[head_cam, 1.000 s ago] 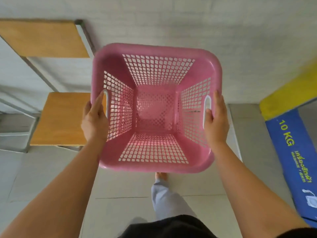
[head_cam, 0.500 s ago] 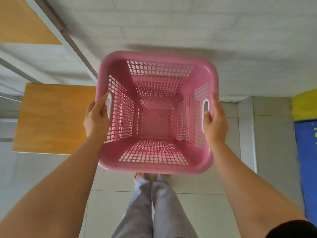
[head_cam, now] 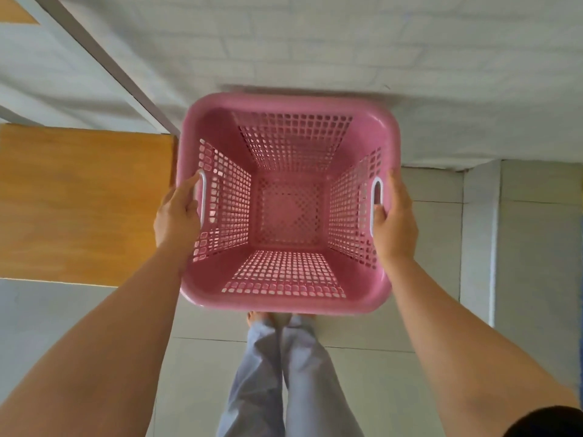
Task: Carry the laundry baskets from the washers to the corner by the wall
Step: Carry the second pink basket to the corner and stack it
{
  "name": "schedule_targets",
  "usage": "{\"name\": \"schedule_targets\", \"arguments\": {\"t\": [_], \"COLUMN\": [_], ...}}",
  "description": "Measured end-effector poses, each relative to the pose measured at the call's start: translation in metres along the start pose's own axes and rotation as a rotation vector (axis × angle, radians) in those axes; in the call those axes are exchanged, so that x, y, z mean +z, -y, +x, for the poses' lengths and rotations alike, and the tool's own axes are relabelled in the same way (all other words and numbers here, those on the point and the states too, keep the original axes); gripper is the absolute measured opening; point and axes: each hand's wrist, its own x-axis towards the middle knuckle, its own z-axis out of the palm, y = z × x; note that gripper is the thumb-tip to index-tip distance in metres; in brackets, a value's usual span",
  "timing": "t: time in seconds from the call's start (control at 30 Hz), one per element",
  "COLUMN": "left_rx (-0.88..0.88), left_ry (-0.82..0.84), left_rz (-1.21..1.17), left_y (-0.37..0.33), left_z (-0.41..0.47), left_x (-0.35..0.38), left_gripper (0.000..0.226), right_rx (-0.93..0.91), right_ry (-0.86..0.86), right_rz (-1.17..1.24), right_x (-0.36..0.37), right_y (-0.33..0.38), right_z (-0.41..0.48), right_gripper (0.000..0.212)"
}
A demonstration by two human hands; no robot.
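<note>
Feet mostly hidden under pink basket between both hands

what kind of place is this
Probably a laundry room or laundromat, though no washers show. Both hands, left and right, carry an empty pink laundry basket over a tiled floor, beside a white brick wall and a wooden bench.
</note>
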Motion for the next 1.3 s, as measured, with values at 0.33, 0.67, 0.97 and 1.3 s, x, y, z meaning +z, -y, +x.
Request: {"name": "schedule_targets", "arguments": {"t": [0.33, 0.67, 0.97, 1.3], "left_rx": [-0.004, 0.147, 0.354, 0.694], "left_ry": [0.391, 0.34, 0.272, 0.354], "left_rz": [0.42, 0.476, 0.436, 0.527], "left_y": [0.008, -0.015, -0.037, -0.032], "left_z": [-0.028, -0.098, -0.171, -0.251], "left_x": [0.017, -0.027, -0.072, -0.09], "left_gripper": [0.067, 0.061, 0.057, 0.055], "right_rx": [-0.073, -0.123, -0.112, 0.143], "right_ry": [0.267, 0.274, 0.181, 0.121], "right_rz": [-0.381, -0.334, -0.266, -0.206], "right_x": [0.022, -0.04, -0.112, -0.137], "right_y": [-0.019, 0.016, 0.029, 0.005], "right_z": [-0.045, -0.099, -0.18, -0.324], "right_gripper": [0.07, 0.064, 0.062, 0.059]}}
